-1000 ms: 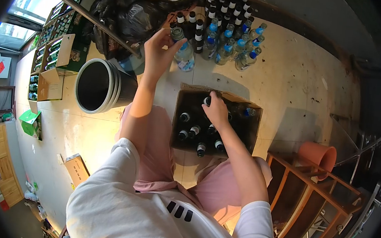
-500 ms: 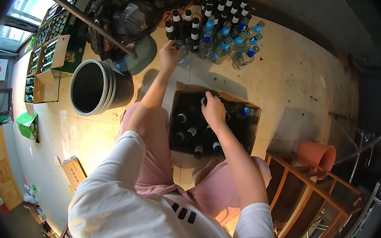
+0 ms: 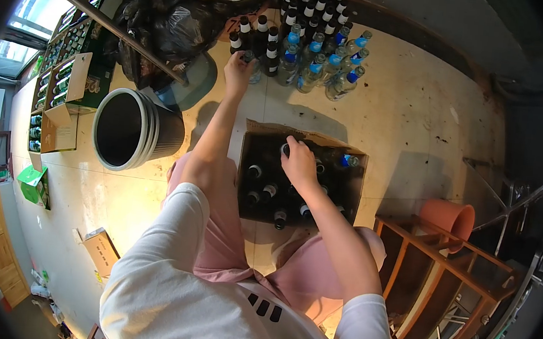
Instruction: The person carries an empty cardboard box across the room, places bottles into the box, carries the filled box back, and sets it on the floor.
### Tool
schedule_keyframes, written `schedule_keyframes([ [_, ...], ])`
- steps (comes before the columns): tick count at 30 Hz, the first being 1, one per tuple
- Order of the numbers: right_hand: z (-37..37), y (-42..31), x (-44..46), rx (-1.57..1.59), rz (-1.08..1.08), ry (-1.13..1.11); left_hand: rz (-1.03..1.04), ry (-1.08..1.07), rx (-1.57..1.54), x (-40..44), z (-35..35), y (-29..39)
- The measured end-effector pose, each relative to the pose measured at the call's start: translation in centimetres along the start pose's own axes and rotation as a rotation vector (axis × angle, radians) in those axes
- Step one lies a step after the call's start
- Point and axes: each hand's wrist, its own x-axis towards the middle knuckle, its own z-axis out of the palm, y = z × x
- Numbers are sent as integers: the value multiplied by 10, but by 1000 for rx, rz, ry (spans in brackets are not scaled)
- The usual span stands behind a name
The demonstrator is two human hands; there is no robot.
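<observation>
My left hand [image 3: 236, 74] reaches forward to the near left edge of the standing bottles, its fingers closed round the neck of a clear glass bottle [image 3: 255, 73]. That bottle appears upright on the floor. In front of my knees is an open cardboard box [image 3: 364, 185] with several dark bottles inside. My right hand [image 3: 299, 164] is over the box, fingers closed at the top of a dark bottle [image 3: 285, 149]; the lower part of this bottle is lost in shadow. A clear bottle with a blue label [image 3: 349, 161] stands in the box's far right corner.
Dark bottles [image 3: 291, 16] and clear blue-labelled bottles [image 3: 345, 82] stand beyond the box. Stacked grey buckets [image 3: 150, 135], black bags [image 3: 187, 27] and a slanting pole [image 3: 115, 27] lie left. A wooden rack [image 3: 440, 251] and an orange pot [image 3: 449, 222] are right.
The view has shifted slightly, moving the scene a little to the left. Both hands keep nearly the same places, still at the same bottles.
</observation>
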Motion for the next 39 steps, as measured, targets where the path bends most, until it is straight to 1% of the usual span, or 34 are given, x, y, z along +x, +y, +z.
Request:
schedule_keyframes([
  [3, -8, -8, -3, 23, 15, 11, 11, -40, 35, 7, 5, -6],
  [5, -10, -9, -6, 31, 13, 31, -55, -59, -9, 15, 7, -6],
  [6, -10, -10, -7, 44, 17, 46, -48, -59, -15, 19, 9, -9],
  [7, -12, -12, -8, 79, 24, 94, -93, -78, -38, 22, 14, -17],
  [8, -13, -12, -10, 57, 33, 61, -139, -97, -61, 24, 19, -24],
  [9, -15, -14, -12, 61, 30, 71, -81, -92, -78, 27, 28, -41],
  [11, -16, -14, -14, 66, 30, 75, -102, -103, -130, 24, 32, -45],
  [13, -18, -15, -15, 122, -21, 121, -119, -108, -175, 19, 29, -44],
  [14, -21, -15, -14, 124, -24, 123, -2, -2, -132, 14, 27, -42],
  [16, -29, -22, -14, 199, 2, 154, 119, 104, -81, -1, 16, -23],
  [18, -41, -29, -14, 251, 16, 176, 94, -122, -153, -20, -14, 35],
  [20, -54, -34, -15, 299, 36, 199, -2, -742, -375, -42, -59, 117],
  [22, -66, -40, -16, 388, 72, 248, 293, -1112, -219, -60, -87, 167],
  [24, -81, -49, -17, 377, 55, 293, 74, -1278, -168, -73, -97, 187],
  [25, -90, -54, -19, 387, 59, 316, 100, -1219, -211, -74, -99, 199],
  [26, -96, -57, -22, 397, 67, 337, 96, -1223, -212, -74, -99, 205],
  [27, -99, -58, -23, 404, 27, 388, 98, -1167, -190, -74, -100, 210],
  [28, -102, -61, -24, 404, 30, 388, 102, -1110, -169, -75, -99, 212],
  [29, -106, -64, -25, 423, -13, 438, 92, -1064, -226, -81, -92, 205],
  [30, -108, -66, -25, 443, -58, 489, 92, -1062, -227, -84, -89, 205],
  [32, -112, -69, -25, 447, -93, 500, 145, -932, -333, -88, -87, 207],
  [33, -115, -71, -23, 502, -140, 506, 139, -868, -325, -89, -90, 213],
  [34, -117, -73, -22, 556, -189, 510, 140, -867, -326, -87, -90, 210],
  [35, -115, -73, -21, 556, -191, 509, 146, -770, -367, -83, -90, 203],
  [36, -112, -72, -20, 636, -173, 493, 153, -675, -406, -78, -90, 201],
  [37, -109, -71, -19, 715, -153, 476, 118, -573, -477, -73, -92, 203],
  [38, -107, -67, -17, 716, -152, 479, 29, -513, -553, -67, -92, 199],
  [39, -105, -62, -16, 657, -118, 431, 33, -443, -554, -61, -92, 197],
])
